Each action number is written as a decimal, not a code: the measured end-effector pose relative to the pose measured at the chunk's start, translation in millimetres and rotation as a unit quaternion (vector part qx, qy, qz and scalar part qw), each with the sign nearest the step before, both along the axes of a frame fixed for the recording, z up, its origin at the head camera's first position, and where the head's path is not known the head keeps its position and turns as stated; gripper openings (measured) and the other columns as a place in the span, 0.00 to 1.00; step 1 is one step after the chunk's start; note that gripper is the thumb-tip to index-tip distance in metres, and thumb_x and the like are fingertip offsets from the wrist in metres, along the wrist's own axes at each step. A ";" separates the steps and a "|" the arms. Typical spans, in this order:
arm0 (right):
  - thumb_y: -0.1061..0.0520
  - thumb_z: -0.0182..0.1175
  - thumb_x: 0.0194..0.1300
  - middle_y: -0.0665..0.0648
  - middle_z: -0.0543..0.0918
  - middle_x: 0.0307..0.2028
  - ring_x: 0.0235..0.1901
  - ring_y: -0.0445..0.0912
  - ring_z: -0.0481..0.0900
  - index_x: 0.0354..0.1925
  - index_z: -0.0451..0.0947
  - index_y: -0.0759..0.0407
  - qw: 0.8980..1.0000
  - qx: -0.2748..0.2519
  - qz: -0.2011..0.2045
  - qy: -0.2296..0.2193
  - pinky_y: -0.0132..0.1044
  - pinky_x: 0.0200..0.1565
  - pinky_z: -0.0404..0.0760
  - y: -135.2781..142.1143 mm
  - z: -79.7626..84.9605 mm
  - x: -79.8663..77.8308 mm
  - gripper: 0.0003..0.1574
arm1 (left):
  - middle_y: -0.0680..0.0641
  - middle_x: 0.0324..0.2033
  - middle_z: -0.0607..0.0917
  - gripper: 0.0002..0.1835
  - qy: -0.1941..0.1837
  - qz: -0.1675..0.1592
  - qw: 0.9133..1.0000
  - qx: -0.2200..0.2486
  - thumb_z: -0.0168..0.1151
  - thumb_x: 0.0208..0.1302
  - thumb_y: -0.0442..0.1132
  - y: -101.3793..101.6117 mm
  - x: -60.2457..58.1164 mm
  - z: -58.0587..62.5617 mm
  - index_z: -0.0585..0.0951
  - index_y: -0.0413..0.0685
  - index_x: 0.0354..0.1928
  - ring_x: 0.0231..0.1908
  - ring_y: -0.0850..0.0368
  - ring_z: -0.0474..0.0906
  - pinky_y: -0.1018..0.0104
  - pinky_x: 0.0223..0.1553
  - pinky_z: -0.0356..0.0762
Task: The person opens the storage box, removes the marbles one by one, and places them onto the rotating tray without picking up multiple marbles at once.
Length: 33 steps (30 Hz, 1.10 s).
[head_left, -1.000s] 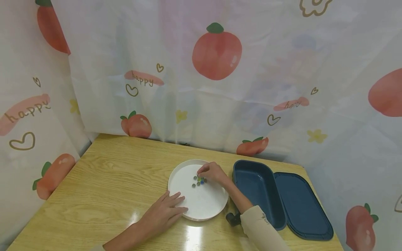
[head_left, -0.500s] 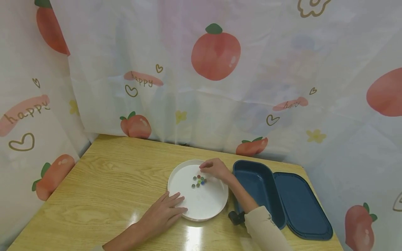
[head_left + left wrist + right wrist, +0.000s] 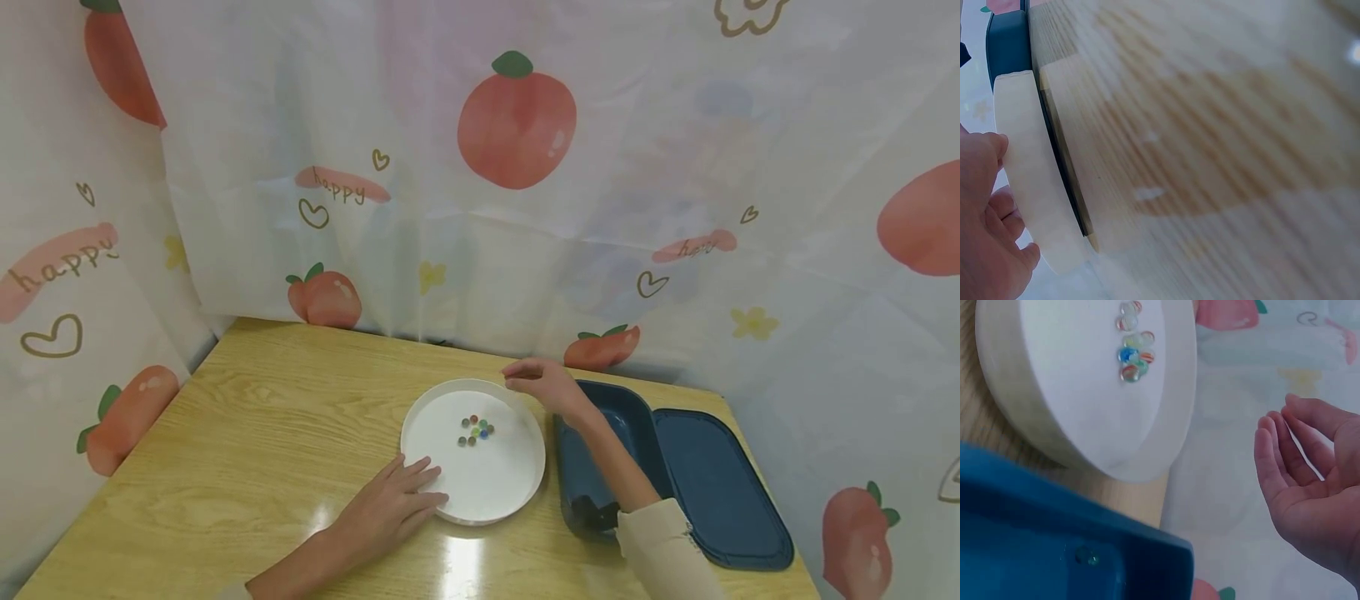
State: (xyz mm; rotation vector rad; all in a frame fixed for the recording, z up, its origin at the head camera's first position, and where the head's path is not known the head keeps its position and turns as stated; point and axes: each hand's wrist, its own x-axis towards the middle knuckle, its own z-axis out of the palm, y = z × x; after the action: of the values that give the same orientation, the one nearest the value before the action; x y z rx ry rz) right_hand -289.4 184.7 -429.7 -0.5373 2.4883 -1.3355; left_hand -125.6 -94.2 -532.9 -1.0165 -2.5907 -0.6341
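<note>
A round white tray (image 3: 472,504) lies on the table with several coloured glass marbles (image 3: 474,431) grouped on it. My left hand (image 3: 386,508) rests its spread fingers on the tray's near left rim; in the left wrist view its fingertips touch the tray's side. Beyond the tray's far right rim, my right hand (image 3: 551,388) hangs in the air with loosely bent fingers. Its thumb and fingertips are close together, and no marble shows between them in the right wrist view. A deep blue box (image 3: 592,467) stands beneath the right forearm; a marble (image 3: 1087,555) lies inside.
A flat blue lid (image 3: 731,492) lies right of the box, against its side. The wooden table (image 3: 300,417) extends to the left of the tray. A curtain (image 3: 420,208) printed with fruit hangs along the back edge and both sides.
My right hand has lifted from the marbles and moved right and away toward the box's far end, uncovering a red marble. The left hand has stayed at the tray's rim.
</note>
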 end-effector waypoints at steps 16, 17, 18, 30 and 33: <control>0.59 0.64 0.69 0.67 0.81 0.52 0.53 0.59 0.80 0.56 0.78 0.71 0.999 -0.013 -0.033 -0.011 0.50 0.52 0.80 62.4 1.9 2.5 0.21 | 0.44 0.58 0.82 0.11 0.009 -0.001 1.000 0.004 0.65 0.68 0.40 0.9 0.7 -0.5 0.87 0.55 0.50 0.64 0.45 0.72 0.37 0.63 0.66; 0.59 0.64 0.69 0.67 0.81 0.51 0.52 0.60 0.80 0.56 0.78 0.71 0.999 -0.010 -0.036 -0.013 0.50 0.52 0.80 65.5 1.8 3.5 0.21 | 0.44 0.58 0.82 0.11 0.009 -0.001 1.000 0.004 0.65 0.68 0.40 0.9 0.7 -0.8 0.87 0.55 0.50 0.64 0.45 0.72 0.37 0.63 0.66; 0.59 0.64 0.69 0.67 0.82 0.51 0.52 0.59 0.80 0.56 0.78 0.72 0.999 -0.006 -0.040 -0.018 0.50 0.52 0.80 68.7 1.0 4.4 0.22 | 0.44 0.58 0.82 0.11 0.008 0.000 1.000 0.002 0.65 0.69 0.40 1.0 0.8 -0.9 0.87 0.55 0.50 0.64 0.45 0.72 0.37 0.63 0.65; 0.60 0.64 0.68 0.63 0.85 0.44 0.46 0.56 0.83 0.53 0.79 0.73 0.997 0.055 -0.037 -0.049 0.51 0.50 0.81 90.9 -13.1 5.8 0.20 | 0.44 0.59 0.82 0.11 -0.001 0.003 1.000 -0.003 0.64 0.69 0.40 1.8 1.1 0.8 0.88 0.55 0.50 0.64 0.45 0.72 0.38 0.64 0.65; 0.61 0.65 0.67 0.63 0.85 0.44 0.46 0.56 0.83 0.53 0.79 0.73 0.996 0.059 -0.030 -0.058 0.50 0.50 0.82 91.7 -14.8 5.2 0.20 | 0.44 0.59 0.81 0.11 -0.005 0.005 1.000 -0.006 0.64 0.70 0.40 1.9 1.0 0.6 0.87 0.55 0.51 0.64 0.45 0.72 0.38 0.64 0.64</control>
State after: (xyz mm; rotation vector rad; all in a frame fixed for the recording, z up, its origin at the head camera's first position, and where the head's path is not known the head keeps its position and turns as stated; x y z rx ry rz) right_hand -284.1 276.4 -444.5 -0.3513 2.4875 -1.1948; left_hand -124.5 -92.3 -532.2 -1.0067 -2.6086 -0.6233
